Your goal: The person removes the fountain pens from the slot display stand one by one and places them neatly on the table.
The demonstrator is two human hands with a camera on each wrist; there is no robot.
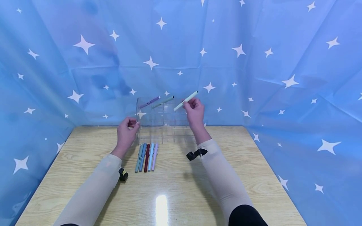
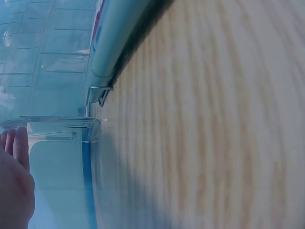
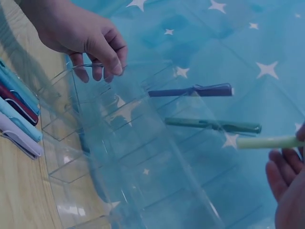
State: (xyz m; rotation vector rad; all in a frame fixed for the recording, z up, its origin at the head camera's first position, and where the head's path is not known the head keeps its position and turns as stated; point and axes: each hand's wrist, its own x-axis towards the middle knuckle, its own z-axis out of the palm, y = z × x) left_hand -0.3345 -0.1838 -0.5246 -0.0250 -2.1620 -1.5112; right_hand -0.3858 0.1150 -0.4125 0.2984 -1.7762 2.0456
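Observation:
A clear compartmented rack [image 1: 163,125] stands at the table's back. My left hand [image 1: 126,133] holds its left side edge, thumb in front; the right wrist view shows that hand [image 3: 88,40] at the edge too. My right hand [image 1: 195,114] pinches a pale green pen [image 1: 186,101] tilted above the rack's right part; the pen [image 3: 267,142] points at the rack in the right wrist view. A purple pen [image 1: 150,102] and a dark green pen [image 1: 163,102] rest slanted in the rack's top, ends sticking up.
In front of the rack, several pens lie side by side on the table: teal [image 1: 138,158], blue [image 1: 142,158], dark red [image 1: 147,158], light blue [image 1: 151,157] and lilac [image 1: 155,157]. A blue curtain with white stars [image 1: 240,81] hangs behind the wooden table [image 1: 175,182].

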